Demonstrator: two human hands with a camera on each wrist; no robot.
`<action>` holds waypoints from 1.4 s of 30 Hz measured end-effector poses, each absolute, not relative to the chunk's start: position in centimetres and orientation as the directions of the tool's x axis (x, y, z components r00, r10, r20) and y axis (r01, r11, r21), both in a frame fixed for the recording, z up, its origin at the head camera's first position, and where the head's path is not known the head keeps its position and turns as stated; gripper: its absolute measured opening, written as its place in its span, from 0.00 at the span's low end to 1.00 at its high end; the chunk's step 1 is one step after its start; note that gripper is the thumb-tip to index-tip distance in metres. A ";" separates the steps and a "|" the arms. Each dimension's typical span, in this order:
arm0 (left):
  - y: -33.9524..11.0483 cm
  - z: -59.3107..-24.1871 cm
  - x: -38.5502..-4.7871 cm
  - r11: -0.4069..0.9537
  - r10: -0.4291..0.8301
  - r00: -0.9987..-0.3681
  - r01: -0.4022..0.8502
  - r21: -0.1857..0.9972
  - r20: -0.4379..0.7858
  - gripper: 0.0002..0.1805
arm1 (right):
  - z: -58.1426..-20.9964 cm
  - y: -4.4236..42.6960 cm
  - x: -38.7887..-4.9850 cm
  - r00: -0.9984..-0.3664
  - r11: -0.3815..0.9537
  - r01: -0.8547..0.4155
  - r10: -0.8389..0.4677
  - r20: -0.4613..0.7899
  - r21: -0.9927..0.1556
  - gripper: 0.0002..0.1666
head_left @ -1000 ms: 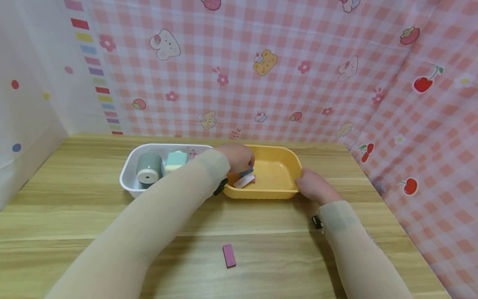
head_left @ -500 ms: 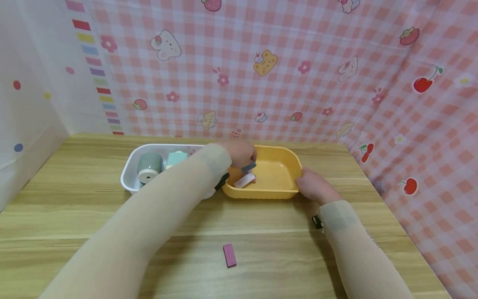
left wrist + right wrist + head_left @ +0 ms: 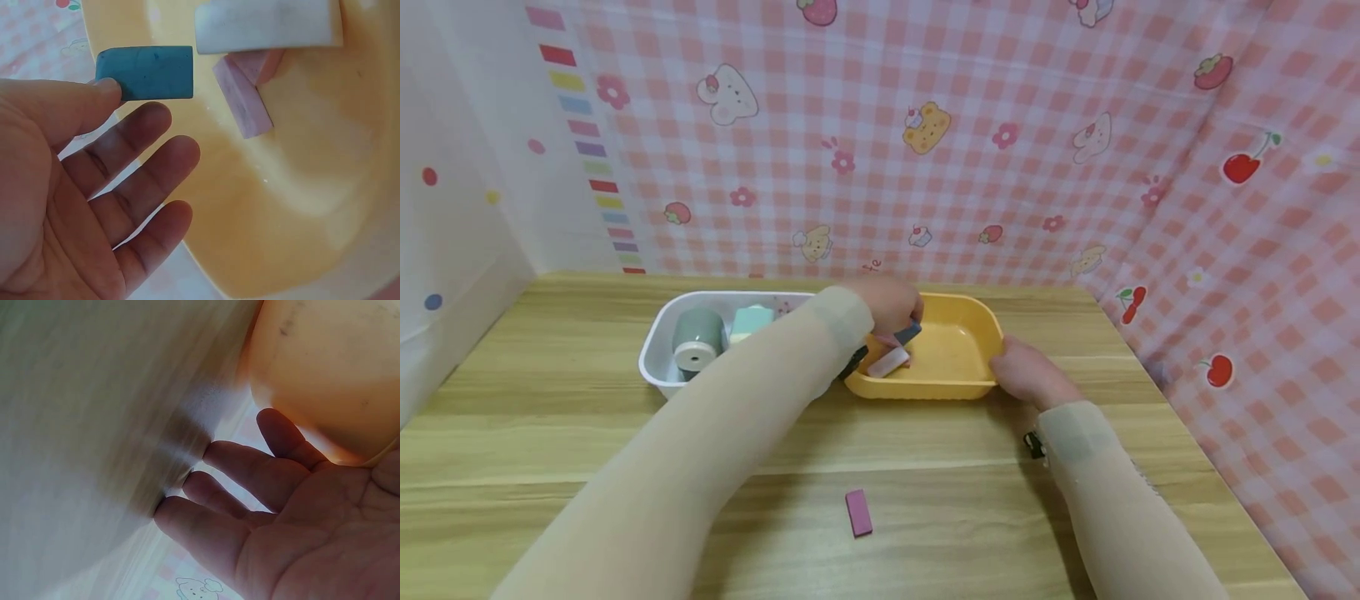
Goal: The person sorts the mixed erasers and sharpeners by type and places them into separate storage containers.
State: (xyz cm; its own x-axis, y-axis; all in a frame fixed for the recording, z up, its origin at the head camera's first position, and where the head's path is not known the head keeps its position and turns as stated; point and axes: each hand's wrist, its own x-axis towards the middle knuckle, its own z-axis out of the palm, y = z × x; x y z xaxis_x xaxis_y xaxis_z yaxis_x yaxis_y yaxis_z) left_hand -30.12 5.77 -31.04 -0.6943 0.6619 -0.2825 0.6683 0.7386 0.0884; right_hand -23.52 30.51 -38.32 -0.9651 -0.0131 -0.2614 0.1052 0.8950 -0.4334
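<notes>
My left hand [image 3: 887,304] reaches over the left part of the yellow tray [image 3: 925,389]. Between thumb and index finger it pinches a blue eraser [image 3: 147,74]; the other fingers are spread. Beneath lie a white eraser [image 3: 269,25], a light purple eraser [image 3: 245,100] and a reddish piece partly covered by the white one. At the tray's right front corner, my right hand [image 3: 1026,371] holds the wall. In the right wrist view its index finger is against the outside of the tray [image 3: 325,369], other fingertips touch the table, and the thumb is mostly hidden.
A white tray [image 3: 653,354] stands on the left, partly behind the left forearm. It holds a grey-green cylinder [image 3: 698,333] with a white end and a mint and cream block [image 3: 751,321]. A pink eraser [image 3: 859,513] lies on the table in front. Patterned cloth walls rise behind.
My left hand has moved slightly to the right with the blue eraser, showing more of it and a pink piece below. The right hand keeps its place at the yellow tray.
</notes>
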 end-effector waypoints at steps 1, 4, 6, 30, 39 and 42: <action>5.9 -31.1 -30.2 0.737 0.663 -0.693 0.670 0.087 -0.283 0.17 | -38.3 30.5 -23.6 -0.966 0.897 0.104 -0.013 -0.259 -0.431 0.35; 6.2 -31.4 -30.3 0.732 0.669 -0.684 0.674 0.100 -0.291 0.16 | -38.4 30.5 -23.6 -0.967 0.901 0.100 -0.012 -0.255 -0.422 0.34; 6.4 -31.5 -30.4 0.725 0.675 -0.674 0.680 0.105 -0.300 0.16 | -38.4 30.5 -23.6 -0.967 0.903 0.099 -0.011 -0.253 -0.418 0.34; 6.0 -31.4 -30.3 0.757 0.641 -0.700 0.645 0.109 -0.315 0.20 | -38.7 30.6 -23.8 -0.971 0.914 0.076 -0.023 -0.239 -0.398 0.33; 5.8 -31.5 -30.3 0.741 0.646 -0.700 0.671 0.030 -0.304 0.24 | -38.7 30.5 -23.7 -0.971 0.902 0.089 -0.016 -0.237 -0.423 0.30; 6.0 -31.6 -30.5 0.754 0.637 -0.704 0.654 0.064 -0.314 0.27 | -38.7 30.5 -23.7 -0.971 0.897 0.095 -0.013 -0.240 -0.431 0.30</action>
State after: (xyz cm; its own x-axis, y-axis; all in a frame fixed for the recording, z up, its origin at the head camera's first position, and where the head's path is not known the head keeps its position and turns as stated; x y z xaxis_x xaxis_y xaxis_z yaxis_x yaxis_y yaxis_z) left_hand -30.48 5.99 -31.63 -0.7039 0.6372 -0.3139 0.6539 0.7539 0.0639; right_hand -23.70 30.49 -38.71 -0.9707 -0.0130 -0.2399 0.0946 0.8972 -0.4313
